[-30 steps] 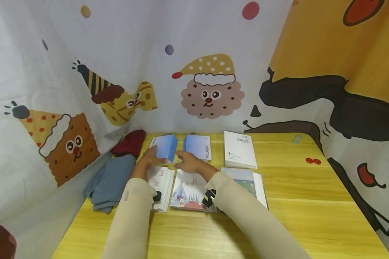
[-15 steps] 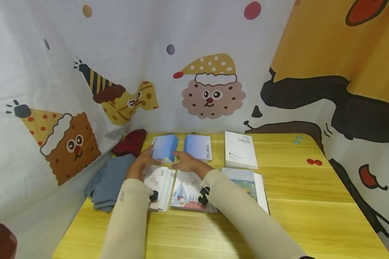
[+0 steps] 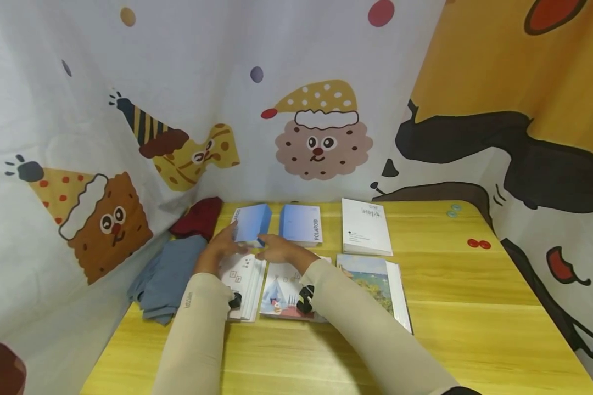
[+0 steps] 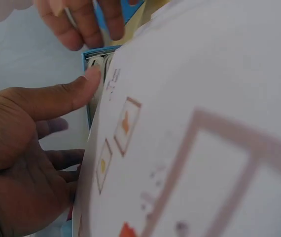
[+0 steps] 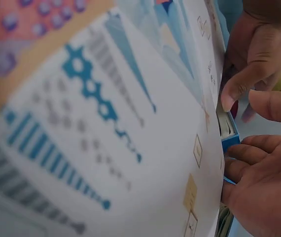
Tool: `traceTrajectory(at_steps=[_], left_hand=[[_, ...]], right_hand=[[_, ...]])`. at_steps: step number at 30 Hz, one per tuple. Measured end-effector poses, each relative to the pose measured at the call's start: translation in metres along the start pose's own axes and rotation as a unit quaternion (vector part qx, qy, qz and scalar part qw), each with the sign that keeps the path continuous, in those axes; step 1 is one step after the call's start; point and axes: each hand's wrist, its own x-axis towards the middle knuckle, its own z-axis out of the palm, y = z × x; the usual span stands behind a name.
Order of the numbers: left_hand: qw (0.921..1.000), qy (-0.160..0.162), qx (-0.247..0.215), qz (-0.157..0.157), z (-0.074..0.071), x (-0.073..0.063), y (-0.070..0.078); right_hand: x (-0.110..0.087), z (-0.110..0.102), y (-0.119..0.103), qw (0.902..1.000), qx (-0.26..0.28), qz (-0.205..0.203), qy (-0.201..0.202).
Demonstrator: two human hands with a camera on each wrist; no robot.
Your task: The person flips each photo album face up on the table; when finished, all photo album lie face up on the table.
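Note:
A blue POLAROID photo album (image 3: pixel 252 222) lies at the back left of the table, label facing left. My left hand (image 3: pixel 222 245) is at its near left corner, with the thumb laid against the near end, where page edges show in the left wrist view. At the near right corner, my right hand (image 3: pixel 283 249) touches the album's blue edge (image 5: pixel 230 141) with extended fingers. Below my wrists lie a white illustrated booklet (image 3: pixel 244 280) and another with a tent picture (image 3: pixel 277 299). A second blue POLAROID album (image 3: pixel 300 224) sits just to the right.
A white booklet (image 3: pixel 365 226) and a landscape-cover book (image 3: pixel 368 282) lie to the right. Grey-blue cloth (image 3: pixel 165 280) and dark red cloth (image 3: pixel 197 218) are at the left edge. Red (image 3: pixel 479 243) and pale blue round pieces (image 3: pixel 453 210) lie far right. A printed curtain borders the table.
My left hand has slid slightly back from the album's face toward its near corner. My right hand has moved a little left against the album. The album stays almost in place.

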Motion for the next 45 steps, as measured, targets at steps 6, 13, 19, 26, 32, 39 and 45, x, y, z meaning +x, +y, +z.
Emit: traceTrajectory(at_steps=[6,13,19,26,32,39,45], left_hand=[[0.999,0.002,0.031,0.031,0.004,0.003,0.002],[0.9987,0.002,0.011,0.05,0.004,-0.001,0.002],[0.9984,0.005,-0.008,0.055,0.006,-0.001,0.003],[0.9945,0.029,-0.048,0.089,0.008,0.002,0.009],[0.9908,0.055,-0.074,0.099,0.011,0.001,0.013],[0.9804,0.105,-0.065,0.153,0.011,-0.001,0.017],[0.9755,0.142,-0.042,0.163,0.009,-0.002,0.02]], right_hand=[[-0.005,0.001,-0.002,0.9992,0.041,-0.005,-0.001],[-0.009,-0.001,-0.007,0.9954,0.069,-0.054,0.038],[-0.012,-0.003,-0.002,0.9899,0.094,-0.089,0.058],[-0.007,-0.004,0.01,0.9662,0.215,-0.115,0.083],[-0.005,-0.009,0.006,0.946,0.278,-0.151,0.072],[-0.005,-0.011,0.005,0.9295,0.328,-0.159,0.057],[-0.003,-0.012,0.004,0.9362,0.304,-0.167,0.057]])
